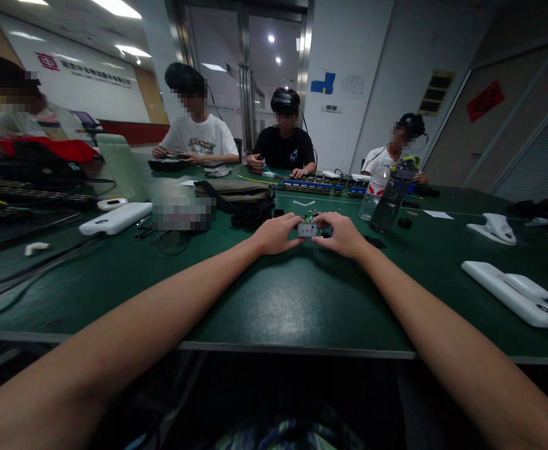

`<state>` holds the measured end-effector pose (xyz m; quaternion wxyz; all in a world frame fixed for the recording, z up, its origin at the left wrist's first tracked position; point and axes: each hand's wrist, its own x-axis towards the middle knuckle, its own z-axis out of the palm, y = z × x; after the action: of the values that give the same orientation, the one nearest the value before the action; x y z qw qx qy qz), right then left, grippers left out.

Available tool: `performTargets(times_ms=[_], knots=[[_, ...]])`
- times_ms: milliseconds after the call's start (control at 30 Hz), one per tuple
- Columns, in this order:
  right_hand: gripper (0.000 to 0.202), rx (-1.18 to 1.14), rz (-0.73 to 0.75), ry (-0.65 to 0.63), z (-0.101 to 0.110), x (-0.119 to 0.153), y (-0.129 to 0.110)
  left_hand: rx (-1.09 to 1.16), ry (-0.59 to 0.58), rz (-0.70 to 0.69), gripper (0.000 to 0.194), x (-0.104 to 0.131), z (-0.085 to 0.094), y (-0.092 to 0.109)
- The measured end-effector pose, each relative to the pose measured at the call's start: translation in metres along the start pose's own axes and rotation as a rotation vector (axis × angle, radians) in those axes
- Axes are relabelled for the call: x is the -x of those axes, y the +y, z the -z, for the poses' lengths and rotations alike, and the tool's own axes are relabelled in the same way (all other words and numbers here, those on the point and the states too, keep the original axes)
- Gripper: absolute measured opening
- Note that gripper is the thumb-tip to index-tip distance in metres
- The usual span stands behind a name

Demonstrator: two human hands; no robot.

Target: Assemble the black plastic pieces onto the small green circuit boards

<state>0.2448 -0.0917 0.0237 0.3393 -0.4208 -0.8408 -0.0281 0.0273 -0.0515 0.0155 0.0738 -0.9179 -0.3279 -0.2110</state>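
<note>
Both arms reach forward over the green table [283, 306]. Between my hands is a small grey box-like piece [307, 230] with dark marks on its face, and green parts that look like a circuit board show just behind it. My left hand [278, 234] grips its left side, fingers curled and thumb at the near edge. On the other side, my right hand [342, 234] pinches it with thumb and forefinger bent round. The marks are too small to read. Beyond my left hand lie black straps [253, 217] on the table.
A clear bottle [373, 197] and a dark bottle [389, 200] stand beyond my right hand. White devices [513, 292] lie at right, and a white power bank [117, 219] at left. A bag [236, 190] and blue-black strips [314, 185] lie farther back. Several people sit across the table.
</note>
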Motion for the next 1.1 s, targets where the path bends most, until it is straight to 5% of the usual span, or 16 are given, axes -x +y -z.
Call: performTargets(times_ms=[1100], knots=[[0.029,-0.022,-0.037,-0.012,0.0000,-0.0005,-0.0015,-0.024,-0.006,0.009,0.036,0.0006,0.0000,0.0004]])
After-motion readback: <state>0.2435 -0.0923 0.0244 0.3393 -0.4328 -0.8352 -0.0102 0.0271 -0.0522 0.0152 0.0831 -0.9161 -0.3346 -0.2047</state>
